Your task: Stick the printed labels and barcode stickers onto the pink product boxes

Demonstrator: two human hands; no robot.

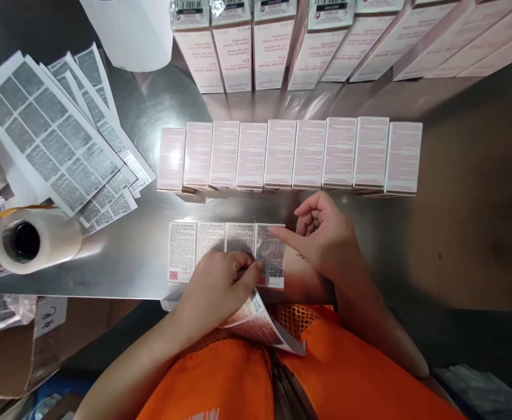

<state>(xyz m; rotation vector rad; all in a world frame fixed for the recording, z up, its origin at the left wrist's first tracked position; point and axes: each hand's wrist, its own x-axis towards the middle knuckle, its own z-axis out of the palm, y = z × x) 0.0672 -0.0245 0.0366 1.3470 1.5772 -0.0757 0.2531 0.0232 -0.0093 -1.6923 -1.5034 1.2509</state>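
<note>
My left hand point(223, 284) is closed on a label sheet point(256, 324), which hangs bent below it over the table edge. Its thumb lies at the lower left of a printed label point(270, 251) on the rightmost box of the front row. My right hand point(326, 233) has its thumb stretched out to that label's top edge. The right fingers are curled and apart from the thumb, with nothing visible between them. Several small cartons point(183, 251) in this row stand side by side with dense dark print on their faces; my left hand partly covers the middle ones.
Behind is a row of pale pink cartons point(281, 153). Taller pink boxes point(233, 58) stand at the back. Label sheets point(49, 134) are fanned out at the left, near a tape roll point(41, 239) and a white cylinder point(133, 35). The metal table's point(119, 280) front edge is close to my body.
</note>
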